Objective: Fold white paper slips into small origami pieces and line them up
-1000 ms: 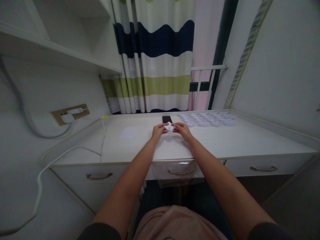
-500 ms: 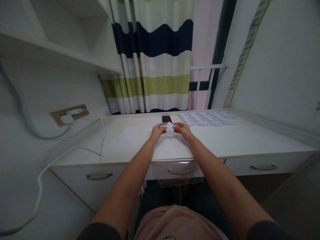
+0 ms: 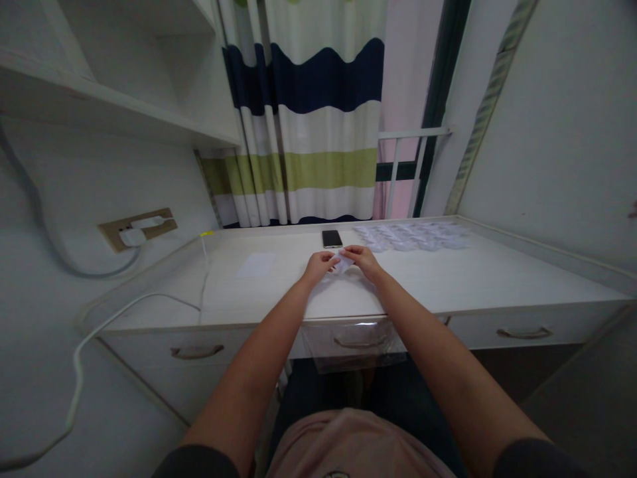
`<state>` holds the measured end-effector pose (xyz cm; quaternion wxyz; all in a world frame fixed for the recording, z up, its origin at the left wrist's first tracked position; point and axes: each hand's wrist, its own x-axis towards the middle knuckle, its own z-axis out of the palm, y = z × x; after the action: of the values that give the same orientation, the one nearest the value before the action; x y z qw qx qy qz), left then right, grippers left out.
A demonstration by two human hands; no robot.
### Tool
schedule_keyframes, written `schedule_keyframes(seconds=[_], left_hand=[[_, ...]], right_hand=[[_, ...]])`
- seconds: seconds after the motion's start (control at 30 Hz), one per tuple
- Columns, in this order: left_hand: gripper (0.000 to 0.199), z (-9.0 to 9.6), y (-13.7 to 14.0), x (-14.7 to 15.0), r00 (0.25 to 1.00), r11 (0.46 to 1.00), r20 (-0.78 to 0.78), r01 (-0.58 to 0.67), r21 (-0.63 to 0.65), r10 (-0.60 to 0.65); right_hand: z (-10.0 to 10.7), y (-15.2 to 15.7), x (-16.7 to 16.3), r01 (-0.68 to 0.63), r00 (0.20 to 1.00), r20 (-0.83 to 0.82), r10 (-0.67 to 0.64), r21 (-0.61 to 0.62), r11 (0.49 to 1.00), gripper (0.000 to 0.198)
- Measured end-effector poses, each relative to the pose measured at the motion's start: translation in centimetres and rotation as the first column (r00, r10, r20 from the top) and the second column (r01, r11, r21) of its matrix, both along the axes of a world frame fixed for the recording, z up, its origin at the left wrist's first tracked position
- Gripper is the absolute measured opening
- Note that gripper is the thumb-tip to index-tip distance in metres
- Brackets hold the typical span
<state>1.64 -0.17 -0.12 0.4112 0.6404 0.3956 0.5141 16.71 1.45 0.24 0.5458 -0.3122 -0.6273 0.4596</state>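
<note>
Paper [image 3: 343, 265], newly aslant between fingers [image 3: 351, 250]

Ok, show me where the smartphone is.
In the head view, the smartphone lies on the desk, just beyond the left hand and right hand, left of the white pieces.

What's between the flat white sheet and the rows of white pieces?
The head view shows a black phone between them; slightly nearer the person, the left hand and right hand hold a small white paper.
</note>
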Motion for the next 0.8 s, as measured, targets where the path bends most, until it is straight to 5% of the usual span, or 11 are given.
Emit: schedule_keyframes(seconds=[0.4,0.8], left_hand=[[0.019,-0.06,-0.06,0.08,0.979,0.999,-0.206,0.015,0.042,-0.006],[0.031,-0.04,0.28,-0.14,0.995,0.998,-0.092,-0.024,0.05,0.029]], right_hand=[[-0.03,0.05,0.03,0.046,0.997,0.066,-0.048,0.035,0.998,0.031],[0.01,-0.07,0.06,0.041,0.999,0.03,-0.042,0.042,0.998,0.033]])
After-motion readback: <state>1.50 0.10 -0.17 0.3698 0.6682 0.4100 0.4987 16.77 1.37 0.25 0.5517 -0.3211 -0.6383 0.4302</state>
